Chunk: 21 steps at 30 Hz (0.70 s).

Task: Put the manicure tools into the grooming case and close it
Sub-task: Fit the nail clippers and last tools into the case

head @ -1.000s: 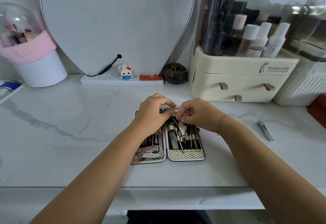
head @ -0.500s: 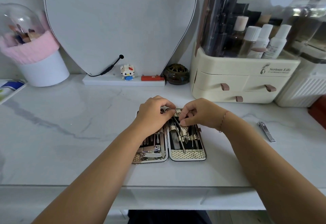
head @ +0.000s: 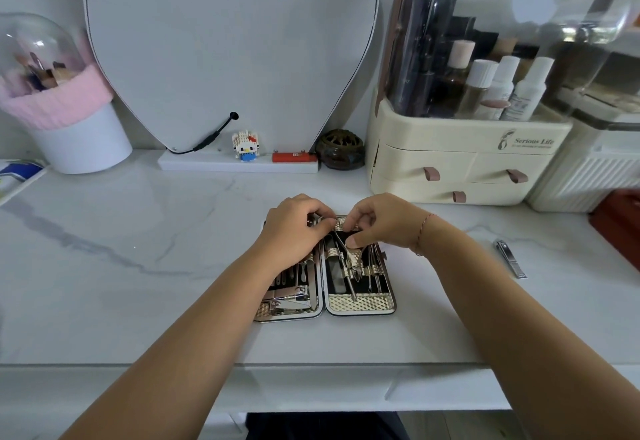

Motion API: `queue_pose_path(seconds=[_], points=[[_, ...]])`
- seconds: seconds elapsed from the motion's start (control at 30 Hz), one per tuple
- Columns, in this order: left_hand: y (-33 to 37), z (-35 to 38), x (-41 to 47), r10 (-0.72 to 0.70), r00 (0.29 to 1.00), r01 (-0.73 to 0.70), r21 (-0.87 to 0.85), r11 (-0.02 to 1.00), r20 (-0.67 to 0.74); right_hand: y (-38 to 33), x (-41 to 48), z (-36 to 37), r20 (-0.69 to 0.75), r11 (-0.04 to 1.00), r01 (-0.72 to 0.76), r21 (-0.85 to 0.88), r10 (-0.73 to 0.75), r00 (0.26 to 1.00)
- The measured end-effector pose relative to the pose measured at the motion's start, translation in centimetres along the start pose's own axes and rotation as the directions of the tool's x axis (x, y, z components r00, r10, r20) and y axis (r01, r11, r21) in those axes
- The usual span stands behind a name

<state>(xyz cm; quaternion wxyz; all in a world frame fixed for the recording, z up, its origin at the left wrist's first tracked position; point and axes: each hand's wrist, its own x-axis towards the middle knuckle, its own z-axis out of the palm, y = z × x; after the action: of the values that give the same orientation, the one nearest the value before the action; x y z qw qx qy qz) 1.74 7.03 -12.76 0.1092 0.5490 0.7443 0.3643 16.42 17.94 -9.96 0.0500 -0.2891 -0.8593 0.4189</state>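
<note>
The grooming case (head: 360, 303) lies open and flat on the marble table, with gold-patterned bands and several metal tools strapped into both halves. A slender metal tool (head: 345, 275) lies slanted across the right half. My left hand (head: 294, 228) covers the top of the left half, and its curled fingertips pinch the slender tool's upper end. My right hand (head: 381, 221) is at the top of the right half. Its fingers pinch the gold band there and its thumb presses on the lining. A loose nail clipper (head: 509, 258) lies on the table to the right.
A cream cosmetics organiser (head: 460, 165) with drawers stands behind and to the right, next to a red box (head: 620, 221). A heart-shaped mirror (head: 228, 41), a small figurine (head: 245, 146), a dark jar (head: 341, 150) and a pink-topped brush holder (head: 69, 120) line the back. The table's front edge (head: 311, 365) is near.
Both hands stay at the case's top edge. The fingertips have shifted slightly around the slender tool's upper end, and the case has not moved.
</note>
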Motion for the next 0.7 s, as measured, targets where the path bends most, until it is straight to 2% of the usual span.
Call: queue_pose_path(seconds=[0.07, 0.17, 0.23, 0.33, 0.4, 0.47, 0.53, 0.7], points=[[0.1, -0.1, 0.0, 0.006, 1.000, -0.006, 0.002, 1.000, 0.009, 0.3, -0.7, 0.0, -0.075, 0.999, 0.036, 0.020, -0.035, 0.997], [0.1, -0.3, -0.2, 0.028, 0.998, -0.030, 0.023, 0.999, 0.048, 1.5, -2.7, -1.4, -0.348, 0.997, 0.054, -0.047, -0.067, 0.935], [0.1, -0.6, -0.3, 0.043, 0.994, -0.046, 0.033, 0.998, 0.097, 3.0, -5.1, -3.3, -0.539, 0.996, -0.010, -0.085, -0.038, 0.842], [0.1, -1.0, -0.5, 0.053, 0.984, -0.067, 0.076, 0.995, 0.172, 6.0, -9.1, -6.1, -0.684, 0.970, -0.216, -0.107, 0.086, 0.724], [0.3, -1.0, -0.7, 0.049, 0.979, -0.078, 0.139, 0.987, 0.200, 7.9, -11.0, -7.0, -0.712, 0.927, -0.363, -0.098, 0.190, 0.677], [0.5, -0.8, -1.1, 0.039, 0.979, -0.080, 0.198, 0.977, 0.201, 9.3, -12.0, -6.9, -0.690, 0.894, -0.444, -0.064, 0.282, 0.667], [0.5, -0.5, -1.4, 0.043, 0.982, -0.085, 0.229, 0.970, 0.183, 9.8, -12.4, -6.3, -0.667, 0.887, -0.460, -0.044, 0.317, 0.674], [0.6, -0.4, -1.8, 0.049, 0.988, -0.082, 0.222, 0.972, 0.149, 8.4, -12.1, -5.4, -0.648, 0.911, -0.405, -0.080, 0.261, 0.716]])
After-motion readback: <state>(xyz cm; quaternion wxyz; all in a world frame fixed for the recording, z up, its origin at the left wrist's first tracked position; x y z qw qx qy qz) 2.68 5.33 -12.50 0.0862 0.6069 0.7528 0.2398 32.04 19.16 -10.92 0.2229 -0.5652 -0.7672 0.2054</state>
